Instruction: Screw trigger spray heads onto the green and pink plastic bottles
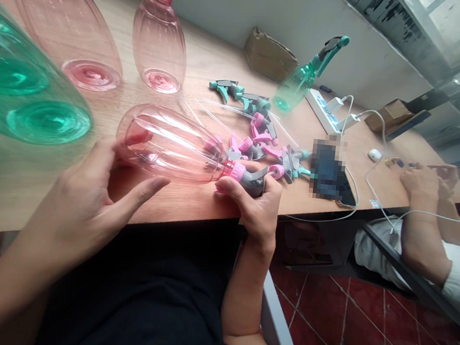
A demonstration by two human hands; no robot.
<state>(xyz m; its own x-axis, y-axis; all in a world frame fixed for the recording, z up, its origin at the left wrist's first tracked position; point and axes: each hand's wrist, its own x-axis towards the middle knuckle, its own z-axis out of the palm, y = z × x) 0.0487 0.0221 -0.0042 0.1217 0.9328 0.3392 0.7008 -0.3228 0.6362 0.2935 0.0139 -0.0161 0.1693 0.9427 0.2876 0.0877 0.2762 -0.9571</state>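
Note:
A clear pink spray bottle (171, 145) lies on its side in the air above the table's front edge, base to the left. My right hand (257, 202) is closed around its grey and pink spray head (249, 179), which sits on the bottle's neck. At the base end is my left hand (93, 192), its fingers curled behind the bottle and partly visible through the plastic. The left thumb stands apart from the bottle. Just beyond my right hand lie loose pink-and-grey trigger heads (257, 148) and teal-and-grey ones (256, 103) with thin clear tubes.
Upright at left are pink bottles (160, 41) and green bottles (31, 83). A green spray bottle (299, 81) stands at the back near a cardboard box (269, 54). Further right are a power strip (323, 111), a phone (331, 171), cables and another person's hands (428, 181).

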